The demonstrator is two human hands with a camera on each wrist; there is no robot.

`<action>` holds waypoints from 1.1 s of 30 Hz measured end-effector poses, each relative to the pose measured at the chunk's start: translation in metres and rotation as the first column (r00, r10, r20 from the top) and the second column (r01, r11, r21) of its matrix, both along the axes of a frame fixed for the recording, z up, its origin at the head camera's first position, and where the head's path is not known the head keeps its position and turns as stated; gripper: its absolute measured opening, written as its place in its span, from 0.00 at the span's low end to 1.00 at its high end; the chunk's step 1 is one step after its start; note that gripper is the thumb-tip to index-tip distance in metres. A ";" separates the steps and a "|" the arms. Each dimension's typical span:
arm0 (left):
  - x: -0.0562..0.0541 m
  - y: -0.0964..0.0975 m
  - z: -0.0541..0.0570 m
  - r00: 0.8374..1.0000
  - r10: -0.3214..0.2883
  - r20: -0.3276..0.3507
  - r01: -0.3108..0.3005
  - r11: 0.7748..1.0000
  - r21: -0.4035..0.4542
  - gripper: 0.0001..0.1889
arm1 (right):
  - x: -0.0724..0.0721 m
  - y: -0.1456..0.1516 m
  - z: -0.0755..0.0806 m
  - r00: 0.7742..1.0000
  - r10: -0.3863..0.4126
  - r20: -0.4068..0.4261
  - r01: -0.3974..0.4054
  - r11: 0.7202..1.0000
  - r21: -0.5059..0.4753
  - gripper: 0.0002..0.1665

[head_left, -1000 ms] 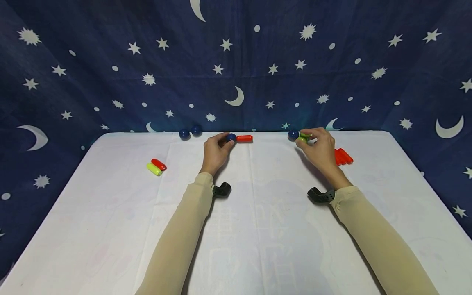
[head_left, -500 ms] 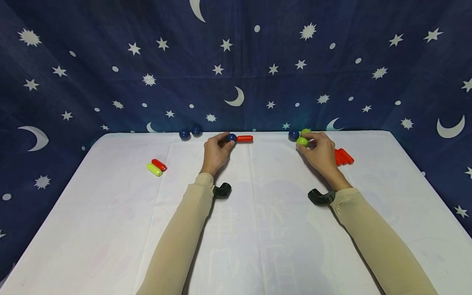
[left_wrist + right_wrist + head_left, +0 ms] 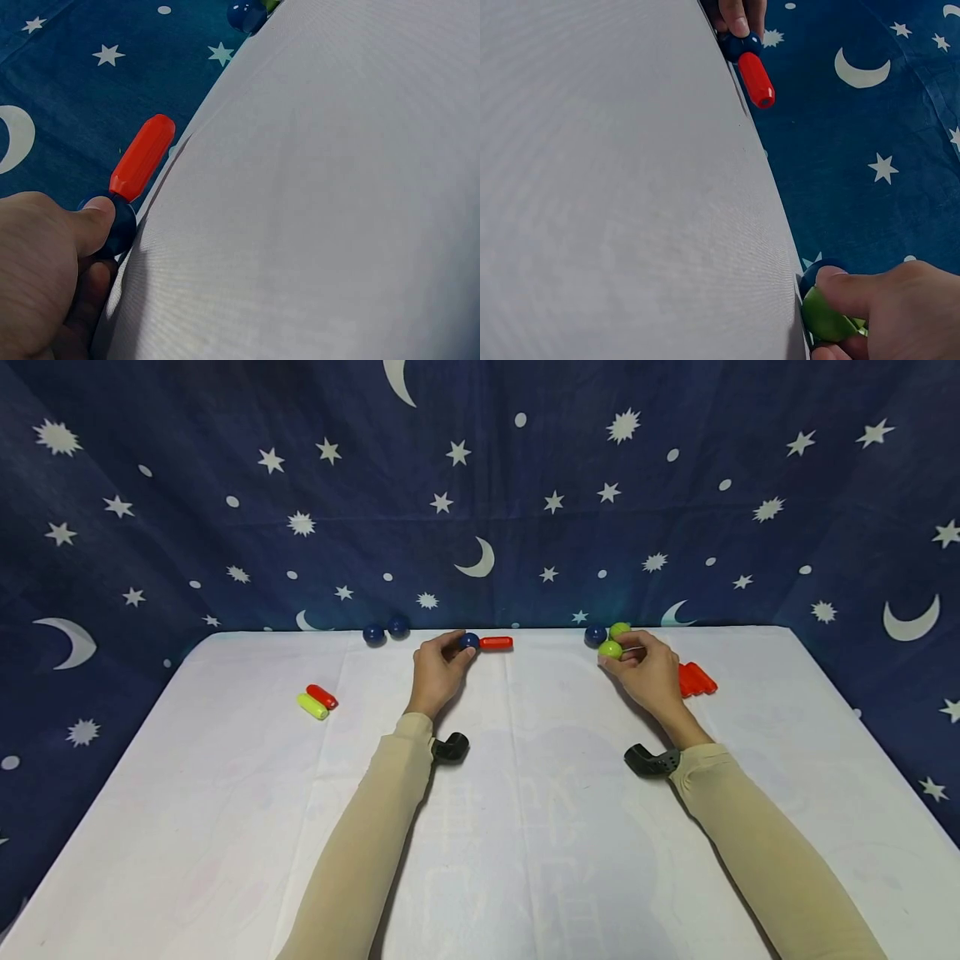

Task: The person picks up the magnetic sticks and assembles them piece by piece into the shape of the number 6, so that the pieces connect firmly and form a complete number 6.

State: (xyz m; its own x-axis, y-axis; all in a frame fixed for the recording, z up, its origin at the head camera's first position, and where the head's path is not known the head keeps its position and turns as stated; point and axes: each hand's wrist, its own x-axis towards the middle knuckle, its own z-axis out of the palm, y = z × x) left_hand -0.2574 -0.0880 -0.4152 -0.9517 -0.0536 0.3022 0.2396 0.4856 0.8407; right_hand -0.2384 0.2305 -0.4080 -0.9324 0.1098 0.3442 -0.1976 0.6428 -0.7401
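Note:
In the head view my left hand (image 3: 437,672) pinches a dark blue ball (image 3: 469,642) between thumb and fingers at the table's far edge. A red faceted rod (image 3: 142,157) sticks out of that ball, pointing right. My right hand (image 3: 647,672) holds a lime green ball (image 3: 610,649) with thumb and fingertips. Just behind it is a second green ball (image 3: 619,630), close to the index finger. A blue ball (image 3: 596,636) stands at their left side. In the right wrist view the right thumb overlaps the green and blue balls, and the fingers partly hide them.
Two more blue balls (image 3: 386,631) lie left of my left hand. Nearer on the left, a red rod (image 3: 322,697) lies against a yellow-green rod (image 3: 312,706). Several red rods (image 3: 697,679) sit right of my right hand. A star-patterned curtain (image 3: 480,510) rises behind the white table (image 3: 487,860).
My right fingers have shifted slightly toward me with the front green ball, and both green balls show more fully. The left hand stays put with its blue ball and red rod.

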 end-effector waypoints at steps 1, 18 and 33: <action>0.000 0.000 0.000 1.000 0.000 -0.001 0.000 1.000 0.001 0.19 | 0.000 0.000 0.000 1.000 0.005 -0.004 -0.005 1.000 -0.002 0.24; 0.001 0.000 0.002 1.000 0.001 0.010 -0.001 1.000 0.002 0.19 | -0.001 -0.001 -0.001 0.999 0.044 -0.026 -0.043 0.999 0.023 0.24; 0.000 0.000 0.001 1.000 -0.002 0.008 0.002 1.000 0.007 0.19 | -0.010 -0.048 0.009 0.981 0.192 -0.010 -0.192 0.981 -0.033 0.24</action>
State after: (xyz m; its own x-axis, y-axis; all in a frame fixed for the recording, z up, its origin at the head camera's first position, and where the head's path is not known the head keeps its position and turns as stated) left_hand -0.2569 -0.0882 -0.4146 -0.9543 -0.0536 0.2939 0.2336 0.4793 0.8460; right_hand -0.2484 0.1827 -0.3987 -0.9348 -0.0592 0.3501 -0.3201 0.5675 -0.7586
